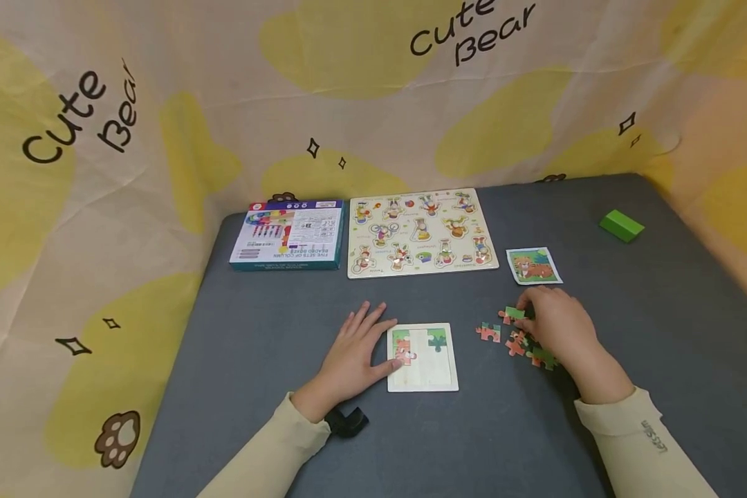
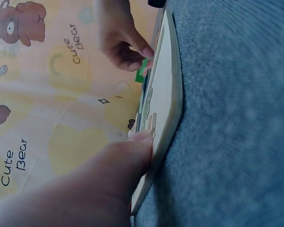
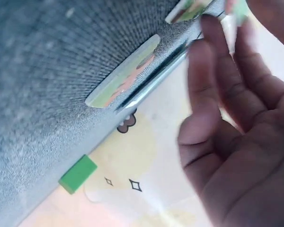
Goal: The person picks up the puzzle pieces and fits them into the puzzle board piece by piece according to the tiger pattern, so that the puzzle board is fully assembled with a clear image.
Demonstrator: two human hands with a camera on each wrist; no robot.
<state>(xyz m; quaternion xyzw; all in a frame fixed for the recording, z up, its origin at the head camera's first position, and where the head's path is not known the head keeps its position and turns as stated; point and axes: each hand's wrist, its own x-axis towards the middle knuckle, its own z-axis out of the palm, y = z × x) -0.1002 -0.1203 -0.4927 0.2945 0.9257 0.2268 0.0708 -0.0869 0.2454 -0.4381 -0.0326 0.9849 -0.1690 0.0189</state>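
Note:
A square puzzle board (image 1: 438, 377) with a pale frame lies on the table, a few pieces set in its upper part and left side. My left hand (image 1: 355, 349) rests at its left edge with fingers spread; the thumb (image 2: 144, 137) presses on the board next to a pink piece. Off to the right, my right hand (image 1: 557, 321) pinches a green-and-pink puzzle piece (image 1: 514, 313) between thumb and fingers. Loose puzzle pieces (image 1: 515, 344) lie below that hand, partly covered by it, and another pink piece (image 1: 489, 333) sits to their left.
A small bear picture card (image 1: 535, 266) lies behind the right hand. Farther back are a wooden peg puzzle (image 1: 411, 238) with animal figures and a flat box (image 1: 286, 238). A green block (image 1: 622, 226) stands at the far right of the grey table (image 1: 274, 311).

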